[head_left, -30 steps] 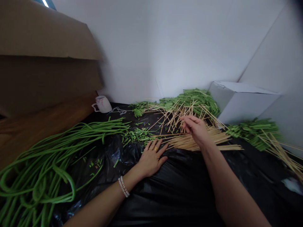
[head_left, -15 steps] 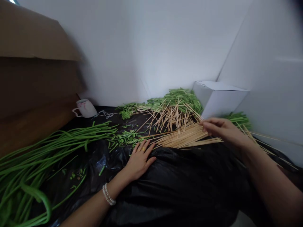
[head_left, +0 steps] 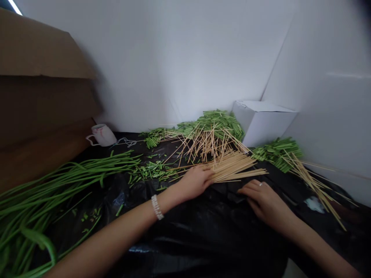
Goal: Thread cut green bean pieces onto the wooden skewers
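My left hand (head_left: 197,181), with a white beaded bracelet at the wrist, lies at the left end of a flat pile of bamboo skewers (head_left: 233,165). Its fingers are closed round the near edge of the skewers, the tips partly hidden. Below the pile's right end is my right hand (head_left: 262,200), wearing a ring. Thumb and fingers there pinch a fold of the black plastic sheet (head_left: 203,231). Behind the pile, skewers fan out from a heap of cut green stems (head_left: 222,119). Another skewered bunch of green stems (head_left: 279,152) rests to the right.
Long uncut green stems (head_left: 72,181) spread over the left side, with short cut bits (head_left: 152,170) nearby. A white mug (head_left: 102,135) stands at the back left beside a cardboard box (head_left: 43,100). The white box (head_left: 261,117) sits at the back right, against white walls.
My left hand has moved right from the sheet onto the skewers, its flat fingers now curled. My right hand has come down off the skewers' right end to the black sheet.
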The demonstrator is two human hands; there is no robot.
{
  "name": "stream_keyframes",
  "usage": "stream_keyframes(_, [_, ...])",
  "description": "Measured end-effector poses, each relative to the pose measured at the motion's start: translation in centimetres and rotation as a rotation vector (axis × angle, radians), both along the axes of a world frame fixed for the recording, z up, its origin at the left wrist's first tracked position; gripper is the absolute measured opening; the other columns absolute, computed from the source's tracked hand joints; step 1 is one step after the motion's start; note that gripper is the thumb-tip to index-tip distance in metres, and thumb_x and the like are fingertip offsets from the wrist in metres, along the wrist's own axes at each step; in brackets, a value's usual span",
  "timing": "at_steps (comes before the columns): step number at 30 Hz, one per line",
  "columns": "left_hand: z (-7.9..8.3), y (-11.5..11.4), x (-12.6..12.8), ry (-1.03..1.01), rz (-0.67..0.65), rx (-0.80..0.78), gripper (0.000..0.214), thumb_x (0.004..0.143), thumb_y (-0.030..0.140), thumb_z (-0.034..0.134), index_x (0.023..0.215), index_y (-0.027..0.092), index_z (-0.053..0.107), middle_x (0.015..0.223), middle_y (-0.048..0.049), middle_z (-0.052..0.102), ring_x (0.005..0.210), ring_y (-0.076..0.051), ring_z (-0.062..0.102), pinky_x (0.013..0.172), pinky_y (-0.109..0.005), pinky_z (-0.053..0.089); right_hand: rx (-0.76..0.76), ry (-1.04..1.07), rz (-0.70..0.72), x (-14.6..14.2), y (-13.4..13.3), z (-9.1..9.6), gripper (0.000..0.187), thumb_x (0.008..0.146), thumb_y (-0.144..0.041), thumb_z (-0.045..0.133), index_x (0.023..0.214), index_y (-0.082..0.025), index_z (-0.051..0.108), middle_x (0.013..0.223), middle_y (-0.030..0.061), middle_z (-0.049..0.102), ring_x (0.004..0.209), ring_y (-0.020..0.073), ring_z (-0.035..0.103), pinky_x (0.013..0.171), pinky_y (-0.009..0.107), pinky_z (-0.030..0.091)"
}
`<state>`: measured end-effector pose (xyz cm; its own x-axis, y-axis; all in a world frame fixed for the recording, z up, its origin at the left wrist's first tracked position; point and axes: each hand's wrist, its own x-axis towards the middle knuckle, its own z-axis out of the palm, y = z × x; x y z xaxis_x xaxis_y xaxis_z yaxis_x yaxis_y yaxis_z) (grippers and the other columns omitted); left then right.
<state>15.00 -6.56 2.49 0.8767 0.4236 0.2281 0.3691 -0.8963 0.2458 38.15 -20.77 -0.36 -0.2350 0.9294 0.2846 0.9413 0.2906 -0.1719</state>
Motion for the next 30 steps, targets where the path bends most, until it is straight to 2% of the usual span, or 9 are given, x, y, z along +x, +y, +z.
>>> stream_keyframes(4, [-2.6,-0.6,4.1,0.074,0.063,0.093,0.036,0.087,0.031,0.062,0.121,0.019,0.058,0.123,-0.011,0.061,0.113,-0.028,0.057,0.094,-0.041,0.046,-0.029,-0.05,0.03,-0.9,-0.4,0.0,0.035,0.085,-0.004,0.042,0.099,-0.023,0.068,0.093,0.0064,0.067,0.089,0.0229,0.057,0.077,0.039,0.041])
stream_keyframes(8, [-4.1,-0.4,5.4,0.129,0.12,0.232,0.029,0.088,0.023,0.059,0.116,0.019,0.057,0.12,-0.0117,0.062,0.113,-0.03,0.055,0.087,-0.043,0.047,-0.083,-0.024,0.011,-0.7,-0.6,-0.8,0.036,0.085,-0.004,0.041,0.099,-0.022,0.068,0.093,0.0063,0.066,0.091,0.0226,0.057,0.081,0.039,0.042])
stream_keyframes(12, [-4.2,0.3,6.1,0.171,0.108,0.328,0.034,0.091,0.011,0.046,0.124,0.018,0.05,0.109,-0.0127,0.065,0.106,-0.028,0.058,0.077,-0.037,0.048,-0.121,-0.006,-0.001,-1.0,-0.4,-1.2,0.032,0.086,-0.006,0.044,0.1,-0.02,0.068,0.094,0.007,0.066,0.093,0.0223,0.058,0.086,0.04,0.044])
stream_keyframes(15, [-3.8,0.8,6.3,0.201,0.084,0.32,0.041,0.091,0.008,0.044,0.132,0.016,0.045,0.107,-0.0139,0.067,0.097,-0.027,0.063,0.074,-0.036,0.048,-0.153,-0.001,-0.013,-1.5,-0.3,-0.3,0.02,0.089,-0.023,0.054,0.102,-0.022,0.069,0.099,0.0079,0.067,0.094,0.0245,0.06,0.086,0.042,0.047])
stream_keyframes(17, [-3.2,0.8,6.0,0.208,0.114,0.266,0.039,0.092,0.009,0.043,0.13,0.016,0.047,0.102,-0.0121,0.069,0.09,-0.025,0.065,0.074,-0.036,0.048,-0.156,0.077,0.004,-1.0,-0.5,0.8,0.027,0.087,-0.038,0.06,0.11,-0.024,0.067,0.107,0.0079,0.067,0.1,0.0249,0.061,0.089,0.041,0.048])
stream_keyframes(20, [-2.1,-0.5,4.8,0.166,0.172,0.224,0.027,0.093,0.018,0.047,0.119,0.018,0.056,0.101,-0.0115,0.069,0.099,-0.027,0.063,0.084,-0.041,0.047,-0.074,0.249,-0.053,2.2,-0.8,2.1,0.031,0.095,-0.041,0.045,0.113,-0.026,0.065,0.113,0.0056,0.067,0.106,0.0208,0.062,0.094,0.035,0.049])
stream_keyframes(24, [-1.7,-4.1,3.1,0.025,0.143,0.161,0.027,0.091,0.037,0.055,0.113,0.021,0.061,0.123,-0.0104,0.063,0.122,-0.028,0.051,0.102,-0.047,0.038,0.14,0.123,-0.359,9.8,-1.1,0.8,0.041,0.087,-0.05,0.049,0.111,-0.021,0.065,0.109,0.0119,0.068,0.102,0.0318,0.063,0.093,0.048,0.049])
stream_keyframes(27, [-3.3,-5.9,2.5,-0.007,-0.038,0.084,0.051,0.09,0.056,0.047,0.131,0.026,0.052,0.138,-0.0101,0.054,0.134,-0.03,0.04,0.105,-0.05,0.034,0.078,-0.004,-0.451,14.5,-1.1,-2.0,0.056,0.078,-0.052,0.058,0.118,-0.014,0.062,0.111,0.0195,0.067,0.105,0.0394,0.062,0.094,0.05,0.048])
stream_keyframes(30, [-5.5,-5.6,2.6,0.015,-0.097,0.072,0.042,0.097,0.044,0.039,0.135,0.03,0.05,0.142,-0.0099,0.05,0.138,-0.028,0.035,0.11,-0.055,0.027,-0.017,-0.095,-0.518,16.3,-1.0,-4.0,0.065,0.076,-0.051,0.059,0.123,-0.007,0.058,0.115,0.0237,0.065,0.107,0.0401,0.061,0.095,0.047,0.048])
